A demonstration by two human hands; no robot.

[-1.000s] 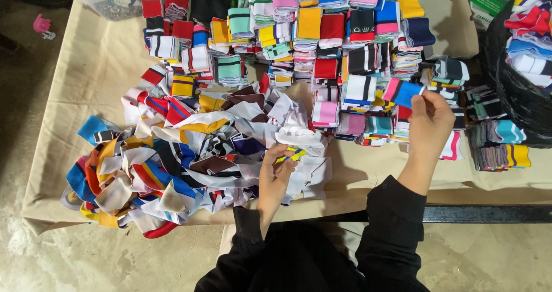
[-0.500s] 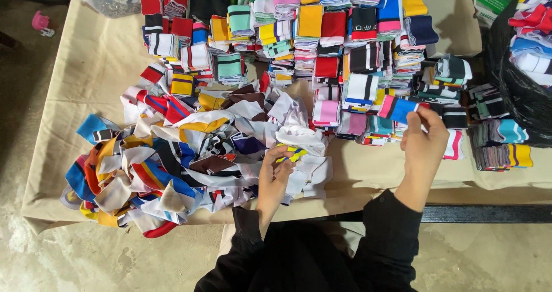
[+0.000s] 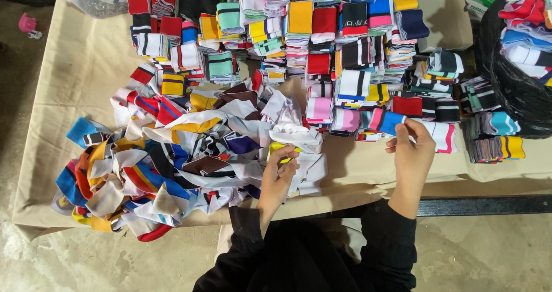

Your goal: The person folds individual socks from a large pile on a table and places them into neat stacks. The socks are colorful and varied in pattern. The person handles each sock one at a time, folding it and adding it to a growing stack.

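Meanwhile the right hand [image 3: 411,154] has drawn nearer, pinching a blue piece [image 3: 393,121]; left hand [image 3: 280,174] grips yellow cloth [image 3: 280,149].

Desk [image 3: 80,68] covered with beige paper. Near left: loose heap of multicoloured fabric collar strips [image 3: 167,165]. Far centre to right: folded stacks of coloured knit pieces [image 3: 345,50]. Far right: black plastic bag [image 3: 512,91].

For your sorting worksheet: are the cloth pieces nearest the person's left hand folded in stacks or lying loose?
Loose. The cloth pieces lie tangled and overlapping in one heap beside the left hand, unlike the folded stacks farther back.
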